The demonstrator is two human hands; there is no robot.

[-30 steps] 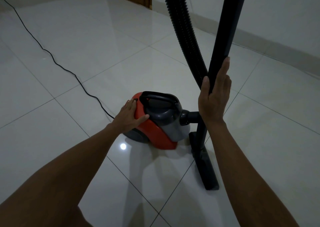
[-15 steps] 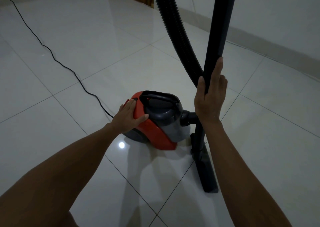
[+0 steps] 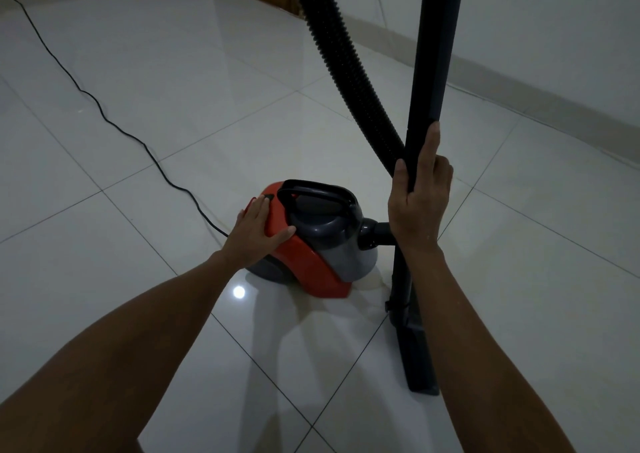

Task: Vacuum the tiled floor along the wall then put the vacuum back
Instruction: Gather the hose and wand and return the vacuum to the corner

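On the red rear of the vacuum body (image 3: pixel 304 262), left hand (image 3: pixel 254 232) lying flat, fingers straight, fingertips at the dark switch (image 3: pixel 268 197) near the handle (image 3: pixel 317 189). Right hand (image 3: pixel 417 206) wrapped around the black wand (image 3: pixel 434 54), thumb on the near side. Wand's long axis close to upright, running down past the right wrist to the floor nozzle (image 3: pixel 415 352) on the tiled floor (image 3: pixel 173 71). Ribbed hose (image 3: pixel 346 61) rising just left of the wand. Power cord (image 3: pixel 104 113) trailing away leftward. Wall (image 3: pixel 554 19) further right, beyond the wand; right hand nearer to it, likely the one to steer.
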